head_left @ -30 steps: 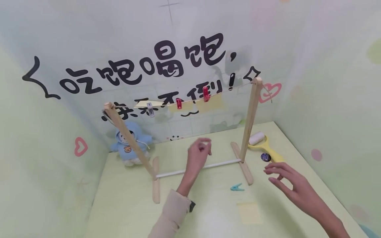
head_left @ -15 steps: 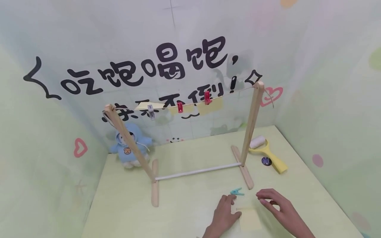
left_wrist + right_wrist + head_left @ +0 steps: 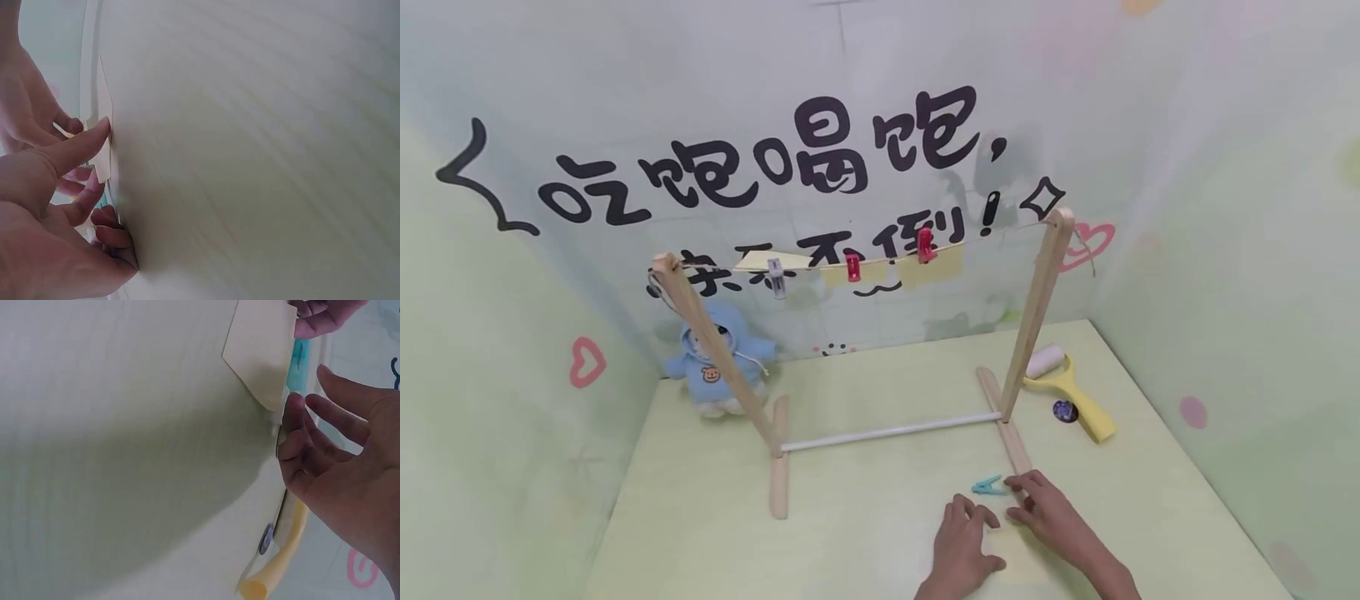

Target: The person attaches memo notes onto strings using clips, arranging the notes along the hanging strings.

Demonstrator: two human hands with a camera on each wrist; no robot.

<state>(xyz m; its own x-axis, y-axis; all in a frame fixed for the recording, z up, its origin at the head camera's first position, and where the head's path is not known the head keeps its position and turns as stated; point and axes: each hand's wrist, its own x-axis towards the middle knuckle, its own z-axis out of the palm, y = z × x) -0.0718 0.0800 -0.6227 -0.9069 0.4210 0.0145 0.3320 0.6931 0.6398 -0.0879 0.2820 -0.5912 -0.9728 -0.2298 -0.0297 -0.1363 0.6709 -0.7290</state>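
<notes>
A pale yellow sticky note point(image 3: 1024, 565) lies on the table near its front, partly covered by the hands. At its left edge is my left hand point(image 3: 958, 550), thumb and index finger spread apart; the left wrist view has both fingertips right at the edge of the note point(image 3: 104, 100). My right hand point(image 3: 1056, 523) is over the note's far right corner, fingers loosely bent. In the right wrist view its thumb and fingertips stand apart beside the note point(image 3: 262, 353). Just beyond both hands sits a teal clothespin point(image 3: 988, 486), close to the right fingertips.
Behind stands a wooden rack point(image 3: 1037, 317) with a string between its posts. Red clothespins point(image 3: 852, 267) and a grey clothespin point(image 3: 777, 279) hold yellow notes there. A plush toy point(image 3: 718, 371) sits left, a yellow-handled lint roller point(image 3: 1086, 404) and round badge point(image 3: 1064, 411) right.
My left hand has come down from the rack to the note's left edge. My right hand has moved left and inward, over the note's far right corner. The clothespin stays on the table.
</notes>
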